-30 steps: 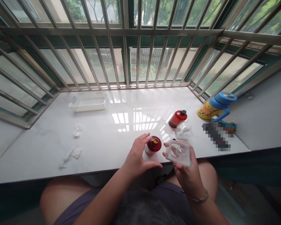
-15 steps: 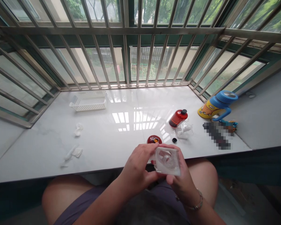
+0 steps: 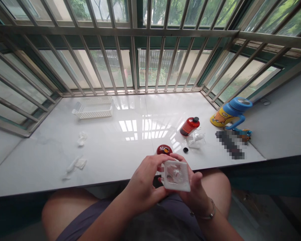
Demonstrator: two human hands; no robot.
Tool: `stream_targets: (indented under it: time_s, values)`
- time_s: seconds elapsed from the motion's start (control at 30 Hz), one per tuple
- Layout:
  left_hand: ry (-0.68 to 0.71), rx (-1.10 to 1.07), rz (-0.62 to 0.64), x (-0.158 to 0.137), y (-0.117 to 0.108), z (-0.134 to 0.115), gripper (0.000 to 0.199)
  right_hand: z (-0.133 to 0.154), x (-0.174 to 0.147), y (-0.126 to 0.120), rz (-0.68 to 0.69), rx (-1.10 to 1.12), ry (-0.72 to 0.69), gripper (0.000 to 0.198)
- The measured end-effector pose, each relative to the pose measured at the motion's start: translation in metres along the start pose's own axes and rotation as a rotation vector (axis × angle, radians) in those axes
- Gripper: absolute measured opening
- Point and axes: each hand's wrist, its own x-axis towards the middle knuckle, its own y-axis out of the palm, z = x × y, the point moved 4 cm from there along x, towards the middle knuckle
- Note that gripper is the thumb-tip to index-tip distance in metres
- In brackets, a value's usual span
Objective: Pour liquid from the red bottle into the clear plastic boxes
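Note:
Just past the counter's front edge, above my lap, I hold a small square box of clear plastic (image 3: 177,176). Something round and clear shows in its middle; I cannot make out what it is. My left hand (image 3: 147,179) grips the box's left side, fingers at the upper corner and thumb along the lower edge. Behind its right side lie the fingers of my right hand (image 3: 194,192), and that thumb stands raised off the box. A dark red round container (image 3: 163,147) with an orange-ringed opening sits just beyond my fingers, partly covered by them.
On the white counter (image 3: 115,150) stand a red bottle with black cap (image 3: 190,126) and a blue-yellow flask (image 3: 229,112). Nearby lie crumpled clear plastic (image 3: 197,140), a small black cap (image 3: 185,150) and a blurred dark item (image 3: 229,144). Left are a white basket (image 3: 94,112) and crumpled tissues (image 3: 80,163).
My right thumb has lifted away from the box's lower edge. The box has shifted slightly left and down, and its tilt has changed a little.

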Motion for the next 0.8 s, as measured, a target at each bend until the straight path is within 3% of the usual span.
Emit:
stream_targets:
  time_s: [0.13, 0.27, 0.63, 0.8]
  values:
    - [-0.007, 0.008, 0.028, -0.002, 0.000, 0.002, 0.076, 0.002, 0.001, -0.003, 0.053, -0.019, 0.109, 0.077]
    - [-0.005, 0.007, 0.036, -0.001, 0.000, 0.003, 0.076, 0.008, 0.001, -0.003, 0.098, -0.031, 0.146, 0.082]
    - [0.006, -0.014, 0.053, 0.002, 0.006, 0.012, 0.077, 0.020, 0.001, -0.002, -0.013, -0.099, 0.104, 0.057]
    - [-0.028, -0.012, 0.101, 0.000, 0.000, 0.021, 0.076, 0.022, 0.001, -0.008, -0.016, -0.241, 0.201, 0.054]
